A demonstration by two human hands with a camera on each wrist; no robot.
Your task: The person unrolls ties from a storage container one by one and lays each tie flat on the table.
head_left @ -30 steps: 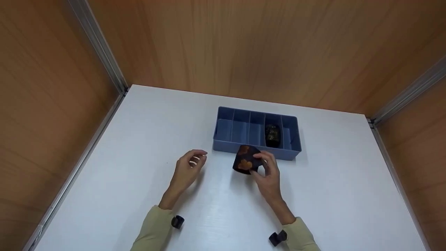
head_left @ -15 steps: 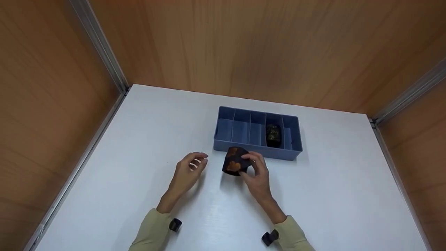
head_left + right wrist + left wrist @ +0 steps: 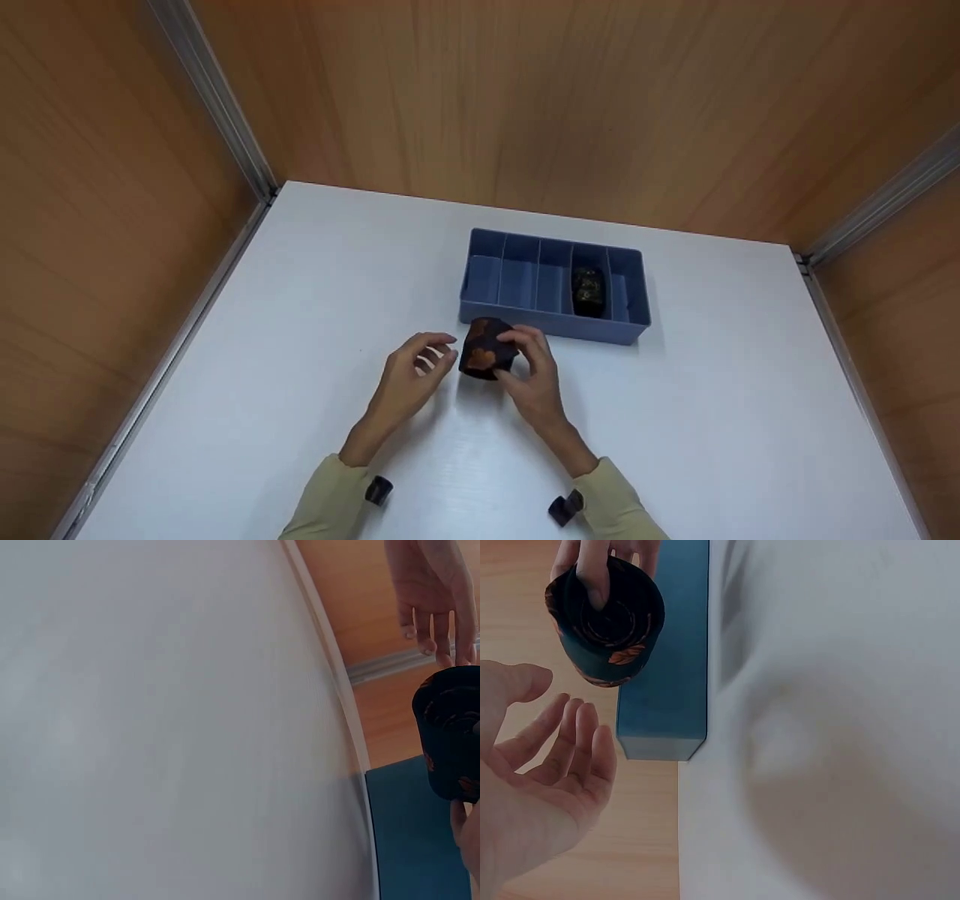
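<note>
My right hand [image 3: 535, 390] pinches a rolled necktie [image 3: 480, 356], dark with orange flowers, between thumb and fingers above the white table. In the left wrist view, the coiled end of the necktie [image 3: 619, 626] shows, with a thumb pressed into it. Just left of the roll, my left hand [image 3: 405, 379] has loosely bent fingers and holds nothing; its fingertips are close to the roll's side. Behind both hands stands a blue divided box [image 3: 555, 324]. Its second compartment from the right contains another dark roll [image 3: 588, 292] with a gold pattern.
The white table [image 3: 720, 390] meets wooden panels at the back [image 3: 525, 112] and on both sides. Metal rails [image 3: 217, 97] run along the panel corners. A small black device [image 3: 379, 490] sits at each wrist.
My right hand has moved left with the necktie, bringing it from in front of the box's middle to beside my left hand. The left hand has shifted slightly right.
</note>
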